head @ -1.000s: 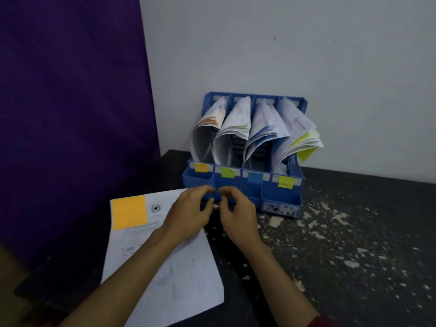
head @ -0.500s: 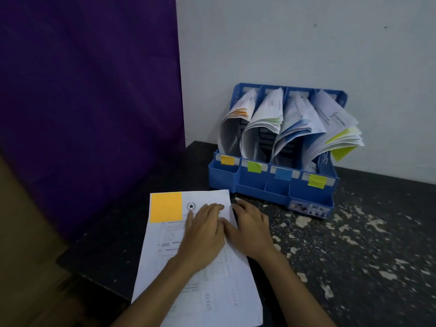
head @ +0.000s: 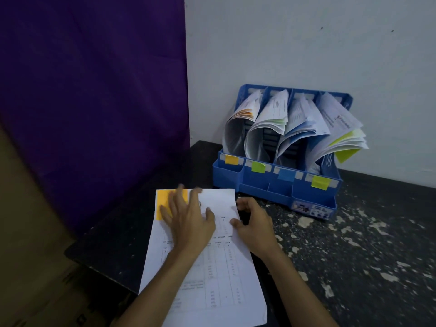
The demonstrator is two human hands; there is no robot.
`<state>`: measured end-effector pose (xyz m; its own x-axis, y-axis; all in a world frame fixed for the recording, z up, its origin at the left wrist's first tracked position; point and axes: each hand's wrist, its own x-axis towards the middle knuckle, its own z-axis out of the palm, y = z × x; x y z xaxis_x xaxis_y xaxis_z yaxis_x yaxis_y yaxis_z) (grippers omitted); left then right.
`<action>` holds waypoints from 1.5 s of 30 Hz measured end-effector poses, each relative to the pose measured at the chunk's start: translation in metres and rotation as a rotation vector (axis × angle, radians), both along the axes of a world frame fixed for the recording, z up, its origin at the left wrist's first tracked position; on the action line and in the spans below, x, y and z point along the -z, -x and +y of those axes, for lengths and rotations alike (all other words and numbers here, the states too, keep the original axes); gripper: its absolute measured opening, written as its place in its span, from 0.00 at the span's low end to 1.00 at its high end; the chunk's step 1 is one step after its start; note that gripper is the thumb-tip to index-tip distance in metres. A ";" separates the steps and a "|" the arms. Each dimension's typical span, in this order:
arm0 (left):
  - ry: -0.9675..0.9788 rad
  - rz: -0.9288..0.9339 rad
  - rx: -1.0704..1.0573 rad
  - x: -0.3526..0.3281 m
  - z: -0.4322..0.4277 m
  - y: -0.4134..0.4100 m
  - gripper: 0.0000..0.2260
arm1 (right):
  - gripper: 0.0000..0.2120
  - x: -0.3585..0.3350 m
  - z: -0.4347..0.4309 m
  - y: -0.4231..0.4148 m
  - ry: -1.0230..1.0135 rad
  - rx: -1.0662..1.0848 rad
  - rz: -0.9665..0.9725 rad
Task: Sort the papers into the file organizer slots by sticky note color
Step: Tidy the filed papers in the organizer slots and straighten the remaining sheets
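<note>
A white printed sheet (head: 212,274) is lying flat near the front left corner of the dark tabletop (head: 354,256), whose black surface is showing pale flecks and chipped patches. A square orange sticky note (head: 162,204) is sitting at the sheet's top left corner, partly covered by the left hand (head: 188,223). That hand is resting over the upper part of the sheet with its fingers (head: 180,192) spread open and blurred, gripping nothing. The right hand (head: 254,225) is lying at the sheet's right edge, its fingers (head: 243,204) curled loosely inward with the thumb touching the paper; whether it is pinching the edge cannot be told. Behind the sheet, against the pale wall (head: 306,43), a blue plastic file organizer (head: 313,194) is standing with four slots, each stuffed with curling, fanned papers (head: 271,119). Small tabs on its front lip are reading, left to right, orange (head: 231,159), green (head: 258,166), blue (head: 286,174) and yellow-green (head: 319,182). A smooth purple cloth (head: 94,90) is hanging at the left.
</note>
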<state>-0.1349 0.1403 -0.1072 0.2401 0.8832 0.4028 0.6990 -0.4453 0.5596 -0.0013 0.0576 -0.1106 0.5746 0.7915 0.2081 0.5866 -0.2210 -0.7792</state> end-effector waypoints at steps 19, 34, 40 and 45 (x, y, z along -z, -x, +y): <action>0.383 -0.629 0.290 -0.089 0.020 0.047 0.03 | 0.23 -0.033 -0.008 0.016 -0.168 -0.051 -0.151; 0.724 -0.902 0.986 -0.144 -0.030 -0.017 0.16 | 0.19 -0.116 -0.023 0.021 -0.407 -0.313 0.460; 0.182 -0.653 0.709 -0.161 -0.001 -0.040 0.16 | 0.09 -0.118 -0.032 -0.012 -0.445 -0.021 0.415; -0.056 -0.278 0.582 -0.170 0.063 -0.076 0.18 | 0.10 -0.136 -0.043 -0.039 -0.488 0.094 0.416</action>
<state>-0.0589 0.2036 0.0633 0.5535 0.6162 0.5603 0.1672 -0.7413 0.6500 0.0377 0.0149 0.0250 0.7474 0.6043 0.2761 0.2093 0.1803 -0.9611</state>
